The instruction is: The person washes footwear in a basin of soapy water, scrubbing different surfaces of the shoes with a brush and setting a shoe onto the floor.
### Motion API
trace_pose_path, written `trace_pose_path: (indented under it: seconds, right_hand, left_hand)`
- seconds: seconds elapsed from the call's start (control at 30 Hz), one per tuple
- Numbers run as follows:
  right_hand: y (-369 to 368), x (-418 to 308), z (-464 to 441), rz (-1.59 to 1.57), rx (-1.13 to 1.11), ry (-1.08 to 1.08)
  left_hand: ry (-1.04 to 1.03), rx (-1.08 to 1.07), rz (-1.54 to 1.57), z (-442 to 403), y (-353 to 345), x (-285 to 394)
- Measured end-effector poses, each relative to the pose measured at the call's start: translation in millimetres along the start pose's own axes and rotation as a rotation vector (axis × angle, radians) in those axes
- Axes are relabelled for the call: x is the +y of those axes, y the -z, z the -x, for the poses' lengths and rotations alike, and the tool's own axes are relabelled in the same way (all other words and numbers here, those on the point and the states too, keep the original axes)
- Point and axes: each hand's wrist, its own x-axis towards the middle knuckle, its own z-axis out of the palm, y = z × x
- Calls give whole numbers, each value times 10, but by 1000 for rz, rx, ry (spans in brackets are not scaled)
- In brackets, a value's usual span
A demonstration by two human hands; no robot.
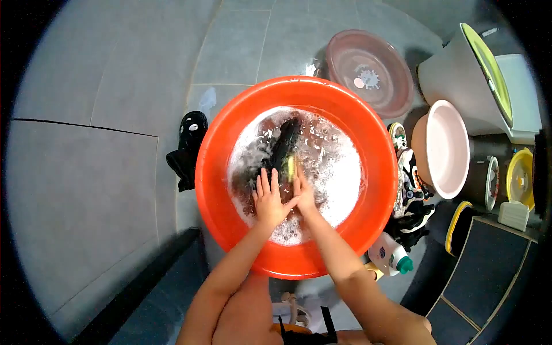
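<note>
A black shoe lies partly under foamy water in a large orange basin. At its near end, my left hand reaches down with fingers stretched and spread, touching the dark shape. My right hand is closed round a small scrubbing brush with a pale yellow head, held against the shoe's right side. The brush is slightly blurred, and its handle is mostly hidden by my fingers. Suds cover much of the shoe's lower part.
Black footwear lies left of the basin. On the right are several shoes, a white bottle with a green cap, a pink basin and a lidded bin. A translucent basin stands behind.
</note>
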Motion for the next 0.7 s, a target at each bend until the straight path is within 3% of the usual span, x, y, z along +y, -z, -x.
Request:
trace_pose_path:
  seconds: [0.03, 0.1, 0.13, 0.17, 0.2, 0.23, 0.3, 0.33, 0.37, 0.4, 0.6, 0.67, 0.7]
  right_hand:
    - [127, -178, -77, 155, -84, -199]
    - [189, -225, -209, 274, 9, -268]
    - [160, -57, -334, 233, 111, -221]
    - [129, 98, -479, 190, 213, -170]
    - [187, 7, -548, 239, 172, -247]
    - [197, -154, -512, 157, 166, -162]
    - [217, -481, -398, 8, 149, 21]
    - [268, -576, -254, 84, 94, 16]
    - [374, -815, -98, -30, -27, -107]
    - [442, -905, 44, 119, -65, -33]
    - [687, -1149, 158, 755, -367, 297]
    - [640, -967, -103, 904, -387, 398]
    - [622, -1051, -329, 928, -442, 286]
  left_hand:
    - [-57, 14, -22, -33, -31, -90]
    - [-28, 11, 198, -197, -235, -425]
    - [-3, -65, 108, -247, -128, -399]
    - [65, -110, 261, -284, -108, -414]
    - [133, -161, 411, -300, -80, -441]
    - [199, -212, 562, -317, -46, -442]
    - [234, -139, 935, -292, -61, -383]
    - [286, -118, 1196, -282, -134, -395]
    - [339, -97, 1456, -277, -232, -429]
    - [388, -62, 1599, -269, -395, -532]
    - [586, -196, 1186, -252, -203, -475]
    - [387, -114, 936, -195, -239, -403]
    - [282, -73, 808, -194, -266, -366]
